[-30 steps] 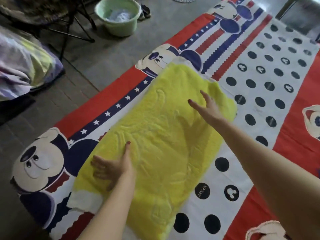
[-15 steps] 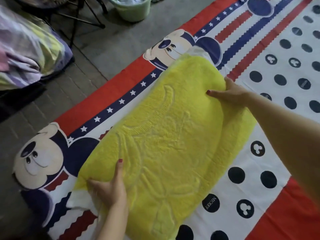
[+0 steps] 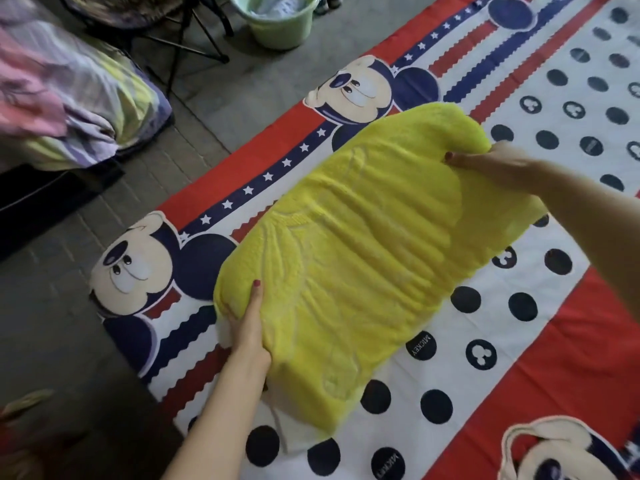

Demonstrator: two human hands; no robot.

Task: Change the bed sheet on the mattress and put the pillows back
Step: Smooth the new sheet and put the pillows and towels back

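Although the cartoon-print bed sheet [image 3: 519,306] already lay spread flat across the mattress, the step in hand looked to be setting a pillow back on it. The yellow pillow [image 3: 363,244], wrapped in a fluffy embossed cover, sat diagonally over the sheet's striped border and dotted middle, its far end lifted and bowed while the near end rested on the sheet. Beside the mattress on the floor lay a bundle of crumpled bedding [image 3: 79,109], and farther off stood a green basin [image 3: 277,22].

Two things could go wrong, by my reading. Dragging the pillow rather than lifting it could ruck the freshly laid sheet, since nothing visible pinned its edge. The loose cover could also slide on the white inner pillow, which peeked out at the near end, leaving it bunched.

The right hand [image 3: 498,164] gripped the far end, thumb on top and fingers hidden beneath, curled round the edge. The left hand [image 3: 247,327] clasped the near corner, thumb pressed along the top, fingers tucked under out of sight.
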